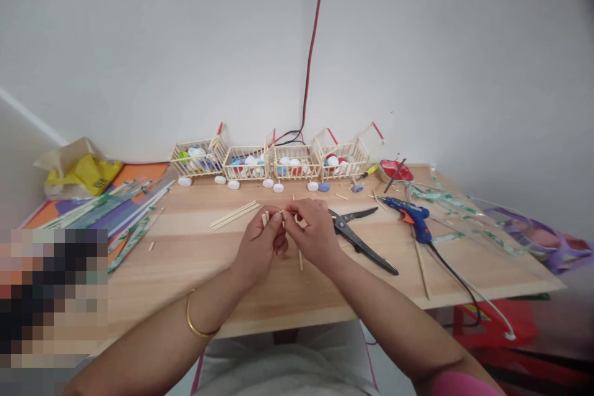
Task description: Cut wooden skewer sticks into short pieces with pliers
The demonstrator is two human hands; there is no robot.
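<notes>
My left hand and my right hand meet over the middle of the wooden table. Both are closed in a pinch on short pale wooden sticks; stick ends poke up above my left fingers and one hangs below my right hand. A gold bangle circles my left wrist. Loose long sticks lie just left of my hands. Black scissors lie open right beside my right hand.
Stick-built carts holding coloured bottle caps line the back edge by the wall. A blue glue gun with its cord lies at the right, near a red tin and clear plastic strips. Coloured sheets and a yellow bag sit left.
</notes>
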